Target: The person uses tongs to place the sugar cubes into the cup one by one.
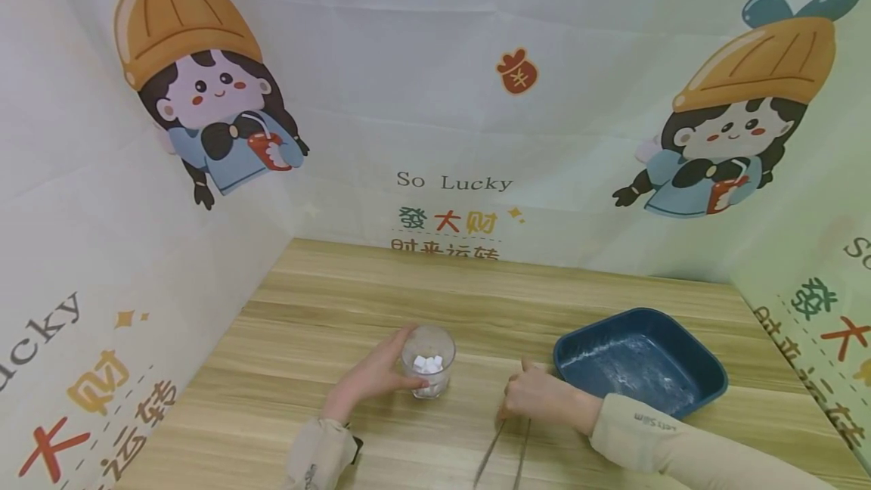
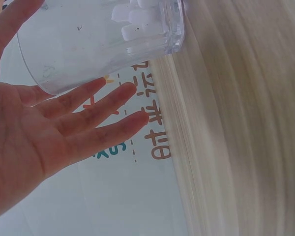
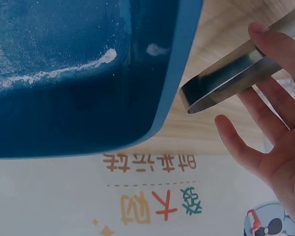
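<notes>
A clear drinking glass (image 1: 430, 340) stands on the table with several small white cubes (image 1: 427, 364) in its bottom. My left hand (image 1: 370, 378) holds the glass from the left, thumb at the near side and index finger behind. In the left wrist view, the other fingers (image 2: 96, 132) are spread and fairly straight beside the glass. My right hand (image 1: 544, 395) grips metal tongs (image 3: 226, 81) near their bent end, between thumb and fingers. The two arms of the tongs stand apart and point towards the front; nothing shows between them, though their tips lie at the frame's lower edge.
A dark blue plastic basin (image 1: 626, 365) sits on the right of the wooden table (image 1: 327, 286), just behind my right forearm. White powdery residue (image 3: 54, 73) marks its inside. Printed cloth walls (image 1: 435, 119) enclose the table at the back and both sides.
</notes>
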Available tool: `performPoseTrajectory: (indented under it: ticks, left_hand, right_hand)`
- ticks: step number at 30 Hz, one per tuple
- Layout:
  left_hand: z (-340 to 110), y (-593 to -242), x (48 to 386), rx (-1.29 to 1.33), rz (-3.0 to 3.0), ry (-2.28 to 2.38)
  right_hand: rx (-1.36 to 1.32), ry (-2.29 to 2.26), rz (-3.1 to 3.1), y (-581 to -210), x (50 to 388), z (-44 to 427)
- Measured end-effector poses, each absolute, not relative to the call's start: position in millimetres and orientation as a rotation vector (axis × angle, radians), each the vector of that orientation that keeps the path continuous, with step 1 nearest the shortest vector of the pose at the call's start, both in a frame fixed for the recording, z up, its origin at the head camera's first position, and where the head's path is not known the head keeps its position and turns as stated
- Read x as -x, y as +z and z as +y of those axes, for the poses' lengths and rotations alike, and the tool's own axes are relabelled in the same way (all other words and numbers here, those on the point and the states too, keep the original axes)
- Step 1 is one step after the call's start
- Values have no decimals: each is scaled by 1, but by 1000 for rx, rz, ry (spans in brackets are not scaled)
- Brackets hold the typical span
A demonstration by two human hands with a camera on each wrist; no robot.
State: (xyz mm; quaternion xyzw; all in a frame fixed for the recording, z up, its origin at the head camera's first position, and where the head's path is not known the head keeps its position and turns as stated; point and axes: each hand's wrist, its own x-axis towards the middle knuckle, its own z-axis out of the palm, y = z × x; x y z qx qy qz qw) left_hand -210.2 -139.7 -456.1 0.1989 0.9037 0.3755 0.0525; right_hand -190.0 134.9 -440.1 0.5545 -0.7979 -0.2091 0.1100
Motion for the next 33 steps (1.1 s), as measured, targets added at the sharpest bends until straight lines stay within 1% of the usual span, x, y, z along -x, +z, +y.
performPoseTrajectory:
  ticks: [23, 33]
  left_hand:
    - [-139, -453, 208, -595, 2740, 1146]
    - [-139, -455, 208, -620, 2749, 1140]
  right_hand:
    - [-1614, -798, -2302, -453, 182, 136]
    - [-1606, -786, -2227, -463, 183, 137]
